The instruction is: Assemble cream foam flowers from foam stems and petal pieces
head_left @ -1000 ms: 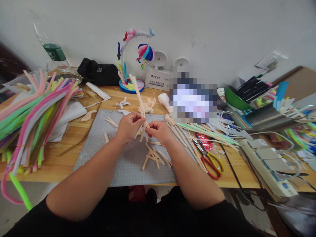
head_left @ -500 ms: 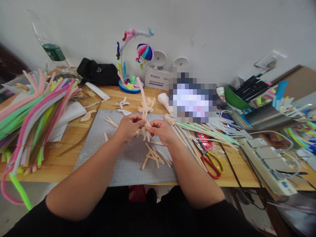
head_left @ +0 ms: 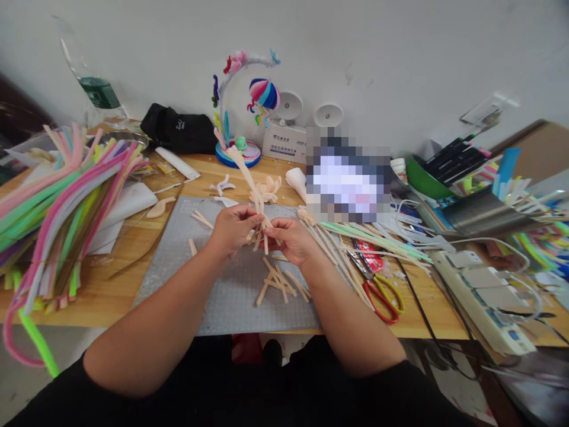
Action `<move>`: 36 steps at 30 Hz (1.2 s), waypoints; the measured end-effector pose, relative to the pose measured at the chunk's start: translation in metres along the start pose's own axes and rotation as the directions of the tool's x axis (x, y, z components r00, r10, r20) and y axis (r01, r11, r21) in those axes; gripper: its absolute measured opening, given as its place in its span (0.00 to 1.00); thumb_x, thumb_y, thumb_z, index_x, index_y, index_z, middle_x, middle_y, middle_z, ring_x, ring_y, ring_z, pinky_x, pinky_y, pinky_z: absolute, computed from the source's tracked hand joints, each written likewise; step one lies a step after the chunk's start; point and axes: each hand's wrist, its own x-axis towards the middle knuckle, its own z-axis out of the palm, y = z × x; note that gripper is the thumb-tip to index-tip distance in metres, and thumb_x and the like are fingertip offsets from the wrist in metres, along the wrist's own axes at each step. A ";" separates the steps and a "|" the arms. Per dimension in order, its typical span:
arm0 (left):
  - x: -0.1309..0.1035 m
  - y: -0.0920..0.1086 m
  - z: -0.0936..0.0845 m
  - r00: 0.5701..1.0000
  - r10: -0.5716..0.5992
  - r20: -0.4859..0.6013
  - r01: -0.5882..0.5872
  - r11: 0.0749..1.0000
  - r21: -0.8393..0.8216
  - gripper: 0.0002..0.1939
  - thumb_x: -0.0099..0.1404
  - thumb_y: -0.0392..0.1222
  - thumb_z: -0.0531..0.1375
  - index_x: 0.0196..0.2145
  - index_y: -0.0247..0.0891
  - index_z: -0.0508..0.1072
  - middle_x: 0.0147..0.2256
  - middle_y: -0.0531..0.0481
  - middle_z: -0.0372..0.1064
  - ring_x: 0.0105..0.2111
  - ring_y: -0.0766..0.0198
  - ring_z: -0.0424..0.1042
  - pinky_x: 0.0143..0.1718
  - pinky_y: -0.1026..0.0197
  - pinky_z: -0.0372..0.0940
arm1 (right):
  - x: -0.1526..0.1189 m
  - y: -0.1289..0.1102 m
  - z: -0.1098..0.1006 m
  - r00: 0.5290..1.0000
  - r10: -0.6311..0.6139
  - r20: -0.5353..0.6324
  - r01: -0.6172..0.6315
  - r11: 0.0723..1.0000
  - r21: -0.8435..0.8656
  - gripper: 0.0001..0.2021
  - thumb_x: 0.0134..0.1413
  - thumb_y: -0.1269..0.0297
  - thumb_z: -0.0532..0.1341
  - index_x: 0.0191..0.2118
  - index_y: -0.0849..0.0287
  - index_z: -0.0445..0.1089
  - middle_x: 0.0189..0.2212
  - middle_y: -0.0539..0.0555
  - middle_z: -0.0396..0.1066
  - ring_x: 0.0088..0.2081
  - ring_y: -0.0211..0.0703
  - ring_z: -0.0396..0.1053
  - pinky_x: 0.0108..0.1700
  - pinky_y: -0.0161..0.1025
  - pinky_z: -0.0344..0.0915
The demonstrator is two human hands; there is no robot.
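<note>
Both hands meet over the grey cutting mat [head_left: 178,284], pinching a bundle of cream pipe cleaners [head_left: 247,169]. My left hand [head_left: 235,228] is closed on the bundle from the left, thumb and forefinger near its middle. From the other side my right hand [head_left: 288,237] grips it, fingertips close to the left ones. Long ends lean up and to the left; short ends point down below the fingers. How the strands join is hidden by the fingers. Short cut pipe cleaner pieces [head_left: 278,283] lie on the mat below. Behind the bundle sits a curled cream pipe cleaner shape [head_left: 268,190].
At left lies a large heap of coloured pipe cleaners [head_left: 66,219]. Red-and-yellow-handled scissors [head_left: 384,296] rest right of the mat, near a power strip [head_left: 484,302]. A decorated arch stand [head_left: 237,155], a white box [head_left: 284,144] and a black pouch [head_left: 178,129] stand at the back.
The upper ends of the held bundle have tipped further left. Both hands keep nearly the same place and grip; the whole view has shifted slightly.
</note>
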 end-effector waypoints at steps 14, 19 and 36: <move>0.003 -0.004 -0.002 0.997 -0.070 0.035 0.073 0.991 -0.116 0.08 0.44 0.39 0.63 0.19 0.33 0.66 0.16 0.56 0.62 0.17 0.74 0.60 0.19 0.69 0.55 | 0.001 -0.001 0.003 0.990 -0.139 -0.037 0.128 0.969 -0.211 0.07 0.35 0.65 0.63 0.22 0.61 0.64 0.16 0.44 0.63 0.19 0.30 0.60 0.25 0.32 0.59; 0.003 -0.003 0.001 0.999 -0.016 -0.052 0.015 1.000 -0.022 0.06 0.44 0.37 0.61 0.18 0.33 0.66 0.17 0.56 0.62 0.18 0.73 0.60 0.21 0.68 0.54 | 0.002 0.001 0.006 0.934 -0.340 -0.113 0.186 0.729 -0.659 0.06 0.35 0.68 0.62 0.22 0.60 0.62 0.18 0.44 0.63 0.22 0.31 0.59 0.25 0.31 0.55; 0.002 -0.003 -0.002 0.998 -0.030 0.057 0.025 0.995 0.100 0.06 0.46 0.39 0.58 0.19 0.34 0.66 0.17 0.56 0.62 0.18 0.72 0.59 0.22 0.67 0.55 | 0.001 -0.003 -0.004 0.998 -0.049 0.031 0.052 0.991 -0.122 0.10 0.39 0.60 0.62 0.23 0.62 0.64 0.13 0.48 0.67 0.14 0.34 0.62 0.18 0.31 0.58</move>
